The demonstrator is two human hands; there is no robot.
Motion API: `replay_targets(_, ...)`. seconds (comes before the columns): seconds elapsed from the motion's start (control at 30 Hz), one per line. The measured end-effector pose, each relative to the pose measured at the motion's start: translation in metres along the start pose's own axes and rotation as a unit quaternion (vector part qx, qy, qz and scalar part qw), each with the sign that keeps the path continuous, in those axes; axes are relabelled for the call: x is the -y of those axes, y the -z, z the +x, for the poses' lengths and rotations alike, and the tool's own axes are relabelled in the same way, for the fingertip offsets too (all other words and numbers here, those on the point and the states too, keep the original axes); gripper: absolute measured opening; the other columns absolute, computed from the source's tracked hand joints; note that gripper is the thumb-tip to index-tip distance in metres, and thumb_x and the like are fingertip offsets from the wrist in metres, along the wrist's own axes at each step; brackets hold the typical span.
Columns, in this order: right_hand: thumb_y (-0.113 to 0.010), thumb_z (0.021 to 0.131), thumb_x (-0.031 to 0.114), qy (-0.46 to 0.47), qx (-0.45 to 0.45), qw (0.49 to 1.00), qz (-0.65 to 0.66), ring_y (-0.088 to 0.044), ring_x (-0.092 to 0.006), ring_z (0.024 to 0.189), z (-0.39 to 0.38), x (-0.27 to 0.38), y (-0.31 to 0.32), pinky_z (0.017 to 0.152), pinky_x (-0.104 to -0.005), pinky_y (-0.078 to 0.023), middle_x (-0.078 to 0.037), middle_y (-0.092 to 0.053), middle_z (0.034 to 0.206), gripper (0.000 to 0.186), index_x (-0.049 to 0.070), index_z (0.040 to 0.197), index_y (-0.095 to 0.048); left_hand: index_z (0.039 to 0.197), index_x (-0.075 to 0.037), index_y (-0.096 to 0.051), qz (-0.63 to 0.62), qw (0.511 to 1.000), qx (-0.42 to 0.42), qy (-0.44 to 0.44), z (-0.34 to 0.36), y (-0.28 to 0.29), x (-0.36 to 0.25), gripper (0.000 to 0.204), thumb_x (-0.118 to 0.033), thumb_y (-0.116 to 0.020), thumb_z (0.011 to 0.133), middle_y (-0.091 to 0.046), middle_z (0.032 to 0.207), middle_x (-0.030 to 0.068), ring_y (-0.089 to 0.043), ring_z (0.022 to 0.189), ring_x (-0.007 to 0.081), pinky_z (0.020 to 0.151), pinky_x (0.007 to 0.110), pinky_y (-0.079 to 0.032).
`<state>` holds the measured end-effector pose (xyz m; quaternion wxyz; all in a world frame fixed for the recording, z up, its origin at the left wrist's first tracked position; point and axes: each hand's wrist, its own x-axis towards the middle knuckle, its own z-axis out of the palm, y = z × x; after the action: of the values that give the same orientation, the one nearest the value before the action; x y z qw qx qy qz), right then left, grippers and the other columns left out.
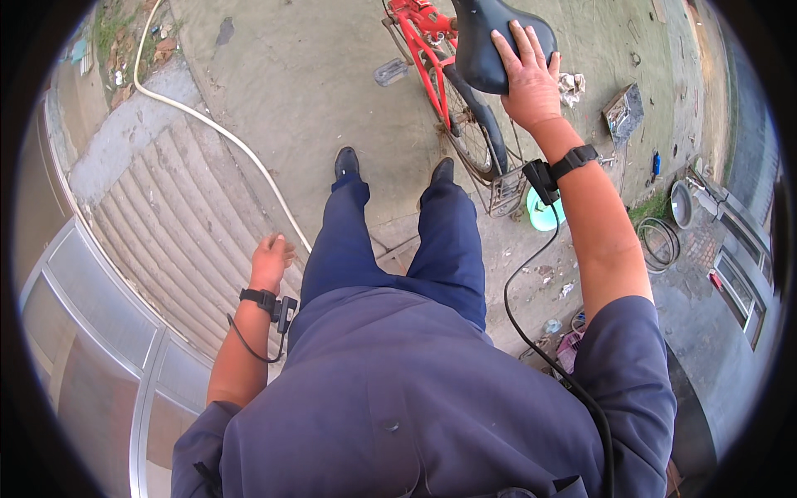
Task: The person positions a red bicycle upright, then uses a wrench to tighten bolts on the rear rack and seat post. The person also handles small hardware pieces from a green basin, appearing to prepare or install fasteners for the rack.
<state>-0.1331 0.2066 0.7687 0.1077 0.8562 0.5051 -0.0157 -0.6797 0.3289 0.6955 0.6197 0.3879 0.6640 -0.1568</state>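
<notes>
"Head view: state the arm poses."

"Right arm point(610, 224) extended forward; right hand point(530, 76) lies palm-down on the saddle point(484, 50), fingers spread. Left arm point(239, 353) lowered at the side; left hand point(270, 259) released, fingers loosely curled."

"State the saddle's appearance and location."

"Black, smooth, with rounded edges; positioned on the red bicycle point(422, 17), ahead and right of the shoes point(347, 163)."

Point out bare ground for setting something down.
A broad, mostly bare patch lies between the pale hose and the red bicycle, ahead of the shoes. Right of the bicycle is more crowded: mint basin, grey box, blue item.
</notes>
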Motion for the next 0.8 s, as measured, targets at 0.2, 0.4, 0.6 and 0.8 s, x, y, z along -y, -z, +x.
replay_targets(0.2, -0.076, 0.073, 0.006, 0.004, -0.024, 1.000, -0.003, -0.026, -0.0299, 0.151, -0.003, -0.010, 0.000, 0.116, -0.0628, -0.029, -0.004, -0.028, 0.162, 0.094, 0.030, 0.154, -0.035, 0.136, 0.000, -0.051, -0.006, 1.000, -0.015, -0.008, -0.007, -0.013, 0.004, 0.049, -0.036, -0.054, 0.102, -0.070, 0.109, 0.0144, -0.067, 0.089, 0.0187, 0.075, 0.030, -0.052)
replay_targets(0.4, -0.060, 0.081, 0.007, 0.021, -0.026, 0.998, 0.052, -0.027, -0.0350, 0.150, -0.003, -0.034, 0.008, 0.113, -0.0661, -0.028, -0.015, -0.031, 0.160, 0.071, 0.016, 0.149, -0.043, 0.136, 0.000, -0.050, 0.005, 1.000, -0.018, 0.009, -0.025, -0.046, 0.012, 0.049, -0.035, -0.054, 0.103, -0.069, 0.110, 0.0155, -0.067, 0.091, 0.0199, 0.077, 0.031, -0.052)
replay_targets(0.6, -0.059, 0.082, 0.005, 0.027, -0.032, 0.998, 0.041, -0.027, -0.0340, 0.150, -0.010, -0.056, 0.007, 0.113, -0.0661, -0.028, -0.015, -0.031, 0.160, 0.070, 0.016, 0.150, -0.043, 0.137, 0.001, -0.049, -0.005, 0.999, -0.036, 0.031, -0.033, -0.087, 0.015, 0.050, -0.034, -0.054, 0.103, -0.069, 0.112, 0.0163, -0.067, 0.094, 0.0209, 0.079, 0.032, -0.052)
replay_targets(0.8, -0.062, 0.082, 0.008, 0.020, 0.007, 0.999, 0.039, -0.025, -0.0326, 0.151, -0.019, -0.059, 0.006, 0.115, -0.0658, -0.025, -0.013, -0.029, 0.161, 0.073, 0.018, 0.151, -0.042, 0.139, 0.002, -0.047, 0.000, 1.000, -0.023, 0.020, -0.038, -0.111, 0.017, 0.052, -0.034, -0.053, 0.103, -0.069, 0.113, 0.0169, -0.068, 0.096, 0.0222, 0.080, 0.032, -0.052)
